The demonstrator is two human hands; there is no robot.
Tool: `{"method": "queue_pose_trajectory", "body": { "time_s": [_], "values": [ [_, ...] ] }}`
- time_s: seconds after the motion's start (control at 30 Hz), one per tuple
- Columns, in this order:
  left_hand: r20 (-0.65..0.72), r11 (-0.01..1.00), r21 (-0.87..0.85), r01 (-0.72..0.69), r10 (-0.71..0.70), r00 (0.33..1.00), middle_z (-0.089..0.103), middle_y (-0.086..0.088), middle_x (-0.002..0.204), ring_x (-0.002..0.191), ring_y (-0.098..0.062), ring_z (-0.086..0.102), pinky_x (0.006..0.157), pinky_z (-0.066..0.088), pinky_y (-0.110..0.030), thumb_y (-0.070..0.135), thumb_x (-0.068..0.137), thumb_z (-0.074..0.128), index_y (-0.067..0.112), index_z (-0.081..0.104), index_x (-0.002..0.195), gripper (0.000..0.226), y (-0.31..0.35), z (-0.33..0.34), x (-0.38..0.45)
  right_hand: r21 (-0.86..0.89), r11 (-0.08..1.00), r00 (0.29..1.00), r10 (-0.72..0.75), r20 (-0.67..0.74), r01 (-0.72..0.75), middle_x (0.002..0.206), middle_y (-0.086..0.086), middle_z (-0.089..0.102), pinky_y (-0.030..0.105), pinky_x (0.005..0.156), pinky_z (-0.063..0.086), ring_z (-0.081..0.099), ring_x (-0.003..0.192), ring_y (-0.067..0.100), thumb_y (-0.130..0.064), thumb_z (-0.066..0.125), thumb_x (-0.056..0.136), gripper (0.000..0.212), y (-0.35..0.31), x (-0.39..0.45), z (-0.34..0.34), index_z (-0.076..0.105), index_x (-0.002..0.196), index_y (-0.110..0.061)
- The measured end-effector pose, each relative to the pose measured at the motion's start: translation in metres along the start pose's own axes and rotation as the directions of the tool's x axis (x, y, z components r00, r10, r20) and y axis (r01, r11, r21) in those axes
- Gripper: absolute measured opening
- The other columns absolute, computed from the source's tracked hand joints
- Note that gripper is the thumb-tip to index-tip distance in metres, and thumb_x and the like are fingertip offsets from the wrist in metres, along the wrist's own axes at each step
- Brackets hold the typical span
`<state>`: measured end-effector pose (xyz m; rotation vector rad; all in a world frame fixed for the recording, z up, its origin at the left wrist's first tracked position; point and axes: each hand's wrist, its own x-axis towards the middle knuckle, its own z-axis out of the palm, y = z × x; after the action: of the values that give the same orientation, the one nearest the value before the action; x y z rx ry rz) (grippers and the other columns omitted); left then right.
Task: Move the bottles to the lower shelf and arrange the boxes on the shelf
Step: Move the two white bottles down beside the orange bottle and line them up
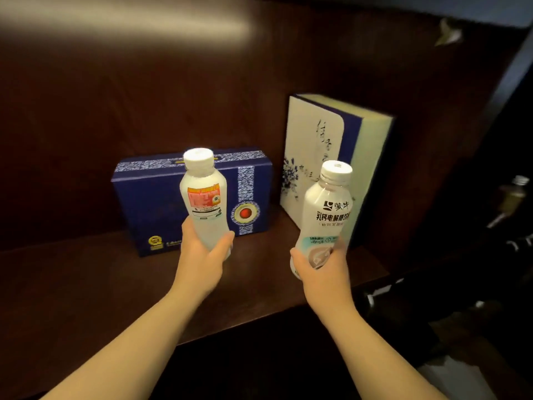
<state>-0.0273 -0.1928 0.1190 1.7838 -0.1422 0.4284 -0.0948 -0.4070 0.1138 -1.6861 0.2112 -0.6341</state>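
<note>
Bottles (203, 197) gripped, boxes (161, 203) behind, shelf edge (245, 321) near

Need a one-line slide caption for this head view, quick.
Left hand and right hand each hold a white bottle upright before two boxes on a dark shelf.

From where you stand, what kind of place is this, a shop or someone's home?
Hard to say for sure; it looks like a dark wooden shelf unit, perhaps a home cabinet or small shop display. Two gift boxes stand on it, a blue box and a white box, and each hand holds a drink bottle.
</note>
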Motion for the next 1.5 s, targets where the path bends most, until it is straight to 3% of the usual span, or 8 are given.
{"method": "queue_pose_trajectory", "body": {
  "time_s": [0.1, 0.27, 0.43, 0.53, 0.73, 0.9, 1.13, 1.5],
  "values": [
    [0.081, 0.997, -0.067, -0.043, 0.048, 0.996, 0.05, 0.017, 0.119, 0.106, -0.005, 0.053, 0.069, 0.045, -0.012, 0.029, 0.088, 0.074, 0.042, 0.028, 0.128, 0.062, 0.044, 0.047, -0.014, -0.036, 0.998, 0.997, -0.046, -0.054, 0.044, 0.115, -0.008, 0.06, 0.018, 0.08, 0.049, 0.061, 0.102, 0.003, -0.029, 0.082, 0.078, 0.057, -0.02, 0.01, -0.058, 0.042, 0.111, -0.053],
    [0.181, 0.981, -0.146, -0.127, 0.153, 0.972, 0.051, 0.023, 0.121, 0.106, 0.015, 0.051, 0.076, 0.044, -0.009, 0.029, 0.09, 0.072, 0.058, 0.033, 0.115, 0.055, 0.113, 0.129, -0.055, -0.045, 0.996, 0.991, -0.08, -0.11, 0.075, 0.12, -0.003, 0.058, 0.03, 0.086, 0.053, 0.06, 0.109, 0.012, -0.031, 0.08, 0.082, 0.062, -0.037, 0.02, -0.166, 0.04, 0.127, -0.044],
    [0.215, 0.973, -0.168, -0.161, 0.195, 0.957, 0.053, 0.015, 0.124, 0.11, 0.009, 0.053, 0.081, 0.043, -0.011, 0.027, 0.089, 0.073, 0.056, 0.036, 0.117, 0.054, 0.163, 0.211, -0.099, -0.054, 0.993, 0.986, -0.107, -0.126, 0.1, 0.115, -0.004, 0.062, 0.019, 0.074, 0.054, 0.065, 0.099, 0.006, -0.028, 0.079, 0.083, 0.061, -0.037, 0.031, -0.272, 0.043, 0.131, -0.035],
    [0.235, 0.97, -0.175, -0.17, 0.209, 0.949, 0.056, 0.012, 0.12, 0.105, 0.003, 0.057, 0.08, 0.047, -0.018, 0.027, 0.089, 0.073, 0.051, 0.039, 0.119, 0.051, 0.188, 0.269, -0.125, -0.064, 0.99, 0.981, -0.134, -0.137, 0.126, 0.104, -0.015, 0.065, 0.011, 0.069, 0.051, 0.065, 0.096, -0.003, -0.026, 0.078, 0.084, 0.056, -0.032, 0.04, -0.333, 0.042, 0.121, -0.045],
    [0.323, 0.971, -0.188, -0.146, 0.202, 0.925, 0.057, 0.014, 0.118, 0.101, 0.006, 0.057, 0.07, 0.046, -0.008, 0.032, 0.089, 0.072, 0.04, 0.033, 0.128, 0.056, 0.217, 0.372, -0.159, -0.122, 0.987, 0.977, -0.121, -0.174, 0.1, 0.112, -0.018, 0.064, 0.019, 0.075, 0.057, 0.063, 0.103, -0.005, -0.034, 0.076, 0.085, 0.056, -0.01, 0.063, -0.421, 0.039, 0.124, -0.048],
    [0.357, 0.971, -0.198, -0.131, 0.196, 0.913, 0.054, 0.015, 0.12, 0.105, 0.005, 0.056, 0.07, 0.046, -0.005, 0.031, 0.089, 0.072, 0.041, 0.03, 0.13, 0.059, 0.221, 0.44, -0.151, -0.15, 0.988, 0.974, -0.077, -0.214, 0.045, 0.113, -0.021, 0.061, 0.012, 0.071, 0.053, 0.059, 0.103, -0.01, -0.037, 0.076, 0.083, 0.063, 0.014, 0.099, -0.46, 0.032, 0.106, -0.075],
    [0.379, 0.978, -0.159, -0.136, 0.187, 0.906, 0.053, 0.01, 0.124, 0.114, -0.011, 0.056, 0.083, 0.05, -0.022, 0.035, 0.09, 0.07, 0.036, 0.033, 0.137, 0.06, 0.19, 0.519, -0.098, -0.164, 0.986, 0.973, -0.04, -0.226, 0.002, 0.115, -0.018, 0.064, 0.017, 0.078, 0.053, 0.062, 0.105, -0.004, -0.033, 0.078, 0.083, 0.062, 0.061, 0.172, -0.47, 0.038, 0.128, -0.045],
    [0.368, 0.996, -0.08, 0.034, -0.003, 0.93, 0.051, 0.002, 0.128, 0.119, -0.018, 0.051, 0.093, 0.05, -0.041, 0.059, 0.075, 0.067, 0.039, 0.029, 0.14, 0.078, 0.12, 0.622, -0.028, -0.128, 0.99, 0.995, 0.044, -0.094, -0.056, 0.12, -0.017, 0.062, 0.006, 0.074, 0.048, 0.06, 0.106, -0.008, -0.031, 0.079, 0.083, 0.063, 0.14, 0.289, -0.463, 0.037, 0.124, -0.052]
  ]
}}
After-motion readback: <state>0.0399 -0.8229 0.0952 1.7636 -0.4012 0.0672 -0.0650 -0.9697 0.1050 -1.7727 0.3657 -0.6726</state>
